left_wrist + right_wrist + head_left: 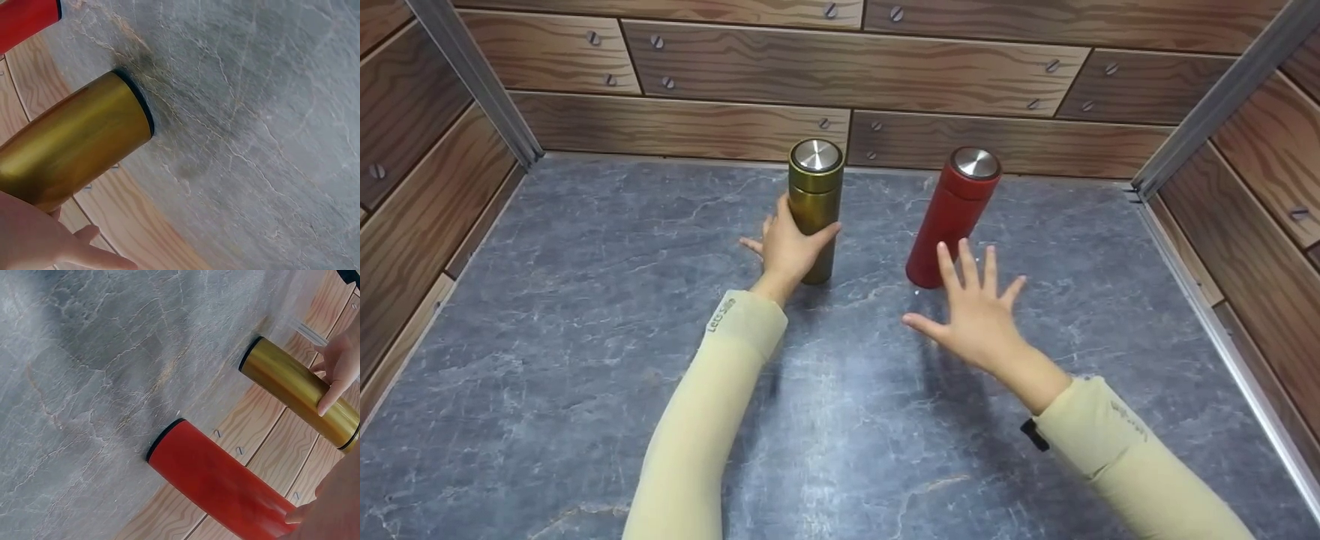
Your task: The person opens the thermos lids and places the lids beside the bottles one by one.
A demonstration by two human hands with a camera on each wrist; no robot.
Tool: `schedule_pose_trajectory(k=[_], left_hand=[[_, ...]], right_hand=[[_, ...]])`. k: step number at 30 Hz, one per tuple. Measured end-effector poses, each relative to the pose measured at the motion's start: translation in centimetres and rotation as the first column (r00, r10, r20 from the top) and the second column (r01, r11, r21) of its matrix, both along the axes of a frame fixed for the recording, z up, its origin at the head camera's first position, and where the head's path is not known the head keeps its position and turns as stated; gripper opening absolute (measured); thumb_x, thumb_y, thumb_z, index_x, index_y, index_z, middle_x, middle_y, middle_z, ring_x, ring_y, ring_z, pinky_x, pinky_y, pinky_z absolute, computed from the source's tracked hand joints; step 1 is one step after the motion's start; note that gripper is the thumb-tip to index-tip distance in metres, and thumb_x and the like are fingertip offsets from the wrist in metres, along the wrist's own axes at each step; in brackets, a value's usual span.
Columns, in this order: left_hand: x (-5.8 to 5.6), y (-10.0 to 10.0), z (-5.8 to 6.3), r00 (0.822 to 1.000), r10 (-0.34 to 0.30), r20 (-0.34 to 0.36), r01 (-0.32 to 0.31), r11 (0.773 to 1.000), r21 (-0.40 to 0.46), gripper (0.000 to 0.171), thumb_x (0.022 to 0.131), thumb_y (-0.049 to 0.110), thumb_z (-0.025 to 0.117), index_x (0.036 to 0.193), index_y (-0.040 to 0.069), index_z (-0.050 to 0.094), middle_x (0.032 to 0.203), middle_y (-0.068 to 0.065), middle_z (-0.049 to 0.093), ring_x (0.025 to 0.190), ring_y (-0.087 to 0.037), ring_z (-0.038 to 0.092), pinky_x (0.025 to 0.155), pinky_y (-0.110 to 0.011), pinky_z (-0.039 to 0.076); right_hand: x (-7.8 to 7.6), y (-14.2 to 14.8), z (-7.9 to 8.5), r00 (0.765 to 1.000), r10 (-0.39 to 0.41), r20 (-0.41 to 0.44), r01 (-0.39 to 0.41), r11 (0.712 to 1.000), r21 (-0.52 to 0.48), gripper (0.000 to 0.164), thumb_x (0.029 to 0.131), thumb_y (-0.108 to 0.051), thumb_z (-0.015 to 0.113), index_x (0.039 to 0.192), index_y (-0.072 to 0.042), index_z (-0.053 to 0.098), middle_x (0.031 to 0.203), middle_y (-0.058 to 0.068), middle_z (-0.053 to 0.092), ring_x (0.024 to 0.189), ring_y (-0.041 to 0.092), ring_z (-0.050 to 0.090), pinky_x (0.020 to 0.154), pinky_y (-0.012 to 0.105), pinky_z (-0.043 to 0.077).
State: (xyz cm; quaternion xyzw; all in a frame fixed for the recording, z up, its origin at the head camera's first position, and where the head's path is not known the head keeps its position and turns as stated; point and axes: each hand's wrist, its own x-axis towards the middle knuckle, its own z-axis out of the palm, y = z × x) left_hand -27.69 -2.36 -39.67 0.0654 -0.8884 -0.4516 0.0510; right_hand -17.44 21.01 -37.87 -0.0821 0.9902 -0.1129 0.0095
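Observation:
A gold thermos bottle [814, 199] with a steel-topped lid stands upright on the grey marbled surface. My left hand [791, 251] is at its near side, thumb across the front and index finger along the left; the other fingers spread outward. In the left wrist view, the gold bottle's lower end [107, 118] shows its dark base ring. A red thermos bottle [949, 214] stands to the right. Before it, my right hand [979, 319] spreads its fingers wide, fingertips overlapping the bottle's lower part in the head view. Whether they touch it, I cannot tell.
Wood-patterned panels [855, 67] wall the back and both sides. Grey metal posts [1222, 97] mark the back corners, and a metal strip [1234, 360] runs along the right edge of the marbled surface [547, 360]. Both bottles are near the back wall.

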Motion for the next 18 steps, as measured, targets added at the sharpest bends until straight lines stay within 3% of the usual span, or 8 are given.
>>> schedule_pose_trajectory(k=[9,12,15,18], left_hand=[[0.5,-0.4,0.2,1.000,-0.012,-0.028,0.013,0.999,0.044,0.075,0.076,0.045,0.072,0.135,0.015,0.037,0.127,-0.006,0.057,0.125,-0.027,0.049,0.106,-0.069,-0.003],[0.9,-0.6,0.1,0.997,-0.049,-0.053,0.054,0.993,0.104,0.072,0.077,0.040,0.074,0.133,0.013,0.038,0.126,-0.007,0.058,0.119,-0.025,0.053,0.111,-0.060,0.015],[1.3,-0.8,0.0,0.994,-0.083,-0.077,0.095,0.981,0.170,0.069,0.077,0.034,0.075,0.132,0.011,0.039,0.124,-0.008,0.057,0.115,-0.023,0.055,0.106,-0.046,0.034],[1.7,-1.0,-0.2,0.991,-0.097,-0.095,0.116,0.971,0.209,0.068,0.076,0.031,0.076,0.131,0.010,0.040,0.123,-0.009,0.057,0.113,-0.023,0.055,0.101,-0.040,0.041]], right_hand=[[0.2,0.1,0.5,1.000,0.002,-0.014,-0.002,1.000,-0.007,0.103,0.078,-0.070,0.052,0.152,-0.017,0.002,0.157,0.018,-0.001,0.140,0.049,-0.008,0.097,0.078,-0.005],[0.1,0.1,0.6,0.999,0.010,-0.030,-0.010,1.000,0.003,0.103,0.079,-0.070,0.052,0.152,-0.016,0.003,0.157,0.019,0.002,0.140,0.050,-0.005,0.098,0.078,-0.003],[0.1,0.0,0.7,0.998,0.025,-0.051,-0.024,1.000,0.017,0.103,0.078,-0.069,0.053,0.152,-0.016,0.004,0.156,0.020,0.006,0.140,0.050,-0.001,0.099,0.077,-0.002],[0.1,-0.1,0.8,0.996,0.036,-0.078,-0.034,0.999,0.021,0.102,0.078,-0.067,0.055,0.152,-0.016,0.007,0.156,0.020,0.010,0.141,0.049,0.003,0.102,0.075,0.000]])
